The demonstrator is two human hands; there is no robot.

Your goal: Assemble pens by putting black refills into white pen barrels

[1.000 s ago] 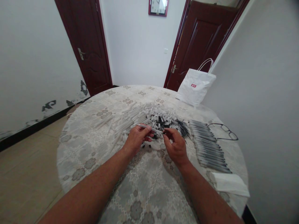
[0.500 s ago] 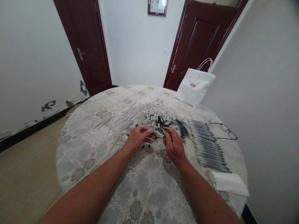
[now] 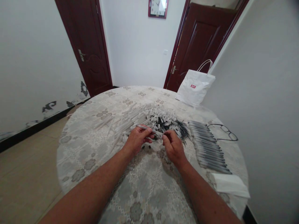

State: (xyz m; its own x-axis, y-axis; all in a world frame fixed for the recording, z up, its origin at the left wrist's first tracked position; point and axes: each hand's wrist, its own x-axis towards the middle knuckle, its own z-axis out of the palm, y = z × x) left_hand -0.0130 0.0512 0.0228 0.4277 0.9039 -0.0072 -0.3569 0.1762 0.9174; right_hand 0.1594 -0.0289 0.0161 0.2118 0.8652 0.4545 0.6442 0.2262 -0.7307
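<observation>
My left hand (image 3: 137, 138) is closed around a slim clear-white pen (image 3: 157, 133), which lies slantwise across its fingers. At the pen's right end, my right hand (image 3: 174, 145) has thumb and forefinger pinched together on the tip; any small part between them is hidden. Just beyond both hands spreads a heap of clear pen barrels (image 3: 133, 116), white caps (image 3: 167, 114) and thin black refills (image 3: 183, 128). Two small black pieces (image 3: 149, 146) lie on the cloth below the left fingers.
To the right, many dark-filled pens (image 3: 210, 149) lie side by side in a row. Glasses (image 3: 230, 134) rest beyond them, and a folded white tissue (image 3: 230, 184) lies nearer. A white paper bag (image 3: 195, 87) stands at the back right of the round table (image 3: 77, 149).
The right fingers shifted slightly away from the pen's end, then came back and now pinch it. The left hand keeps its hold on the pen, almost unmoved.
</observation>
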